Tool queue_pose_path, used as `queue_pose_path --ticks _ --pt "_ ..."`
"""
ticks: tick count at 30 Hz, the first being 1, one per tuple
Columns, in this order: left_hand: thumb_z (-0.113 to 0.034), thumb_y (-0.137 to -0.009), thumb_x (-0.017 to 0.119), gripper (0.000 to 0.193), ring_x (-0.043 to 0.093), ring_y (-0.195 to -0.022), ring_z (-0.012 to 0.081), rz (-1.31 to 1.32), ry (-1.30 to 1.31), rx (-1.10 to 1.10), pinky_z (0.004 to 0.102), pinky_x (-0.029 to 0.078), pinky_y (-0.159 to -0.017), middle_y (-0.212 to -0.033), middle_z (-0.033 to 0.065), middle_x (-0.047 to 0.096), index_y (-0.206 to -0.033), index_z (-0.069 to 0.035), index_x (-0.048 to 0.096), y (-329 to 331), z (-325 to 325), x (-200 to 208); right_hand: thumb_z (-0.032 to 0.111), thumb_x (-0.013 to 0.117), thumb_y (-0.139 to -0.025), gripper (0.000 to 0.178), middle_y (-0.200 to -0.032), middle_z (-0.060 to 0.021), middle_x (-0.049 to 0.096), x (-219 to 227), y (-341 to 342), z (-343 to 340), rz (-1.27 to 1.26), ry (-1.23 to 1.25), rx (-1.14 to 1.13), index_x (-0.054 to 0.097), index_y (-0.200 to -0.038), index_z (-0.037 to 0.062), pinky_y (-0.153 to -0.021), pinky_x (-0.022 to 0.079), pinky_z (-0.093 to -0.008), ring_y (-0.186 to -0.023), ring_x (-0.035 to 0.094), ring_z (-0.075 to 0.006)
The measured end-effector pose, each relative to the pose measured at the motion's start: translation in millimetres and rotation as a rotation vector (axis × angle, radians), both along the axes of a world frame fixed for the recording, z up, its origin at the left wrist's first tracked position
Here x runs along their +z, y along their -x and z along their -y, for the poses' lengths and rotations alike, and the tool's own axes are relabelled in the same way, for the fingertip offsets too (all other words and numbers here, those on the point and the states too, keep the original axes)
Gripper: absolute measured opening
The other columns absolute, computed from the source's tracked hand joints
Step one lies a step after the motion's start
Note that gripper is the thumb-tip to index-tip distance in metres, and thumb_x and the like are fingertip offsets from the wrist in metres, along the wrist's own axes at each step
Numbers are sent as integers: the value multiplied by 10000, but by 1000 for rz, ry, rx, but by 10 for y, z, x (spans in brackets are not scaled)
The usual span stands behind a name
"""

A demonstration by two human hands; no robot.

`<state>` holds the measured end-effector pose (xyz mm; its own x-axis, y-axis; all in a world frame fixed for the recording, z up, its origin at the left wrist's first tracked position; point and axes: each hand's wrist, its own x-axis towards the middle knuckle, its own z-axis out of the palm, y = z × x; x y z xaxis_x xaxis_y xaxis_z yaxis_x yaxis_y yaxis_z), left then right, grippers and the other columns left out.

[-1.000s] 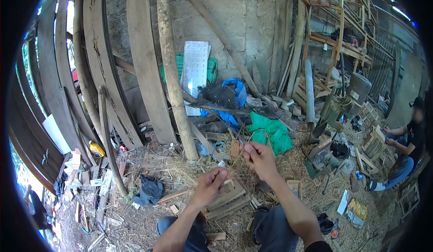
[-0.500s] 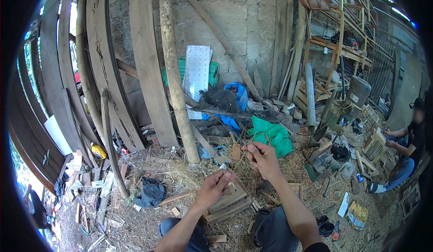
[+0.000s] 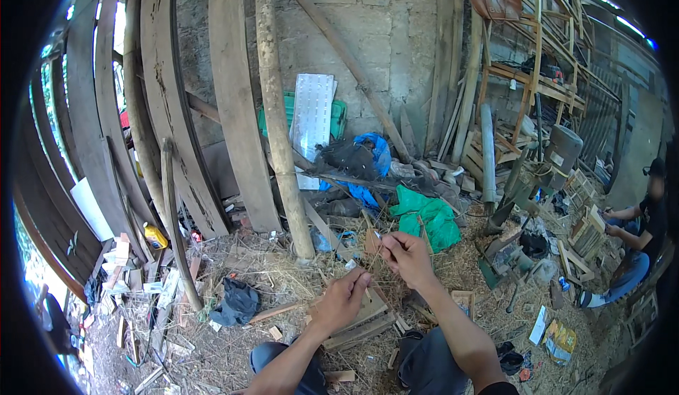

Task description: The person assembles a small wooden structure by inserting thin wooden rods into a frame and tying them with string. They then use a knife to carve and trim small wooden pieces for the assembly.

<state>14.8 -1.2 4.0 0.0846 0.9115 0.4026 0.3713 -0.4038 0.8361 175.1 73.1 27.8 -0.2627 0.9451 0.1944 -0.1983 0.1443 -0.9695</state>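
My left hand (image 3: 341,300) and my right hand (image 3: 407,256) are raised in front of me over a straw-littered floor. Both pinch thin dry straw-like strands (image 3: 373,262) that run between them. The right hand sits higher and farther out, with a small pale tip showing at its fingers. The left hand is lower, its fingers closed on the strands' lower end. My knees in dark trousers (image 3: 431,361) show below.
Wooden planks and a pole (image 3: 281,126) lean on a block wall. A green cloth (image 3: 428,218), blue tarp (image 3: 368,161) and wood scraps (image 3: 361,321) lie around. Another person (image 3: 640,229) sits at the right near wooden racks (image 3: 537,84).
My left hand has risen and moved closer to the right hand, closing on the strands. The right hand stays in nearly the same place.
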Motion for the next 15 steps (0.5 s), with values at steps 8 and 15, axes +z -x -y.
queue_pose_path --ticks 8,15 --pt "-229 -980 455 246 548 -476 191 -114 -105 -21 343 409 -492 -539 117 509 -938 -23 583 -12 67 -21 255 535 -956 272 -643 32 502 -59 -357 -341 -46 -90 -265 618 -937 -3 -410 273 -190 -469 371 -30" --pt "-218 -965 486 215 530 -463 224 10 81 29 344 402 -485 -540 128 495 -942 -31 591 74 -41 -128 314 521 -961 317 -640 33 488 36 -363 -106 -102 -3 -125 614 -1006 14 -398 253 -187 -452 360 -22"
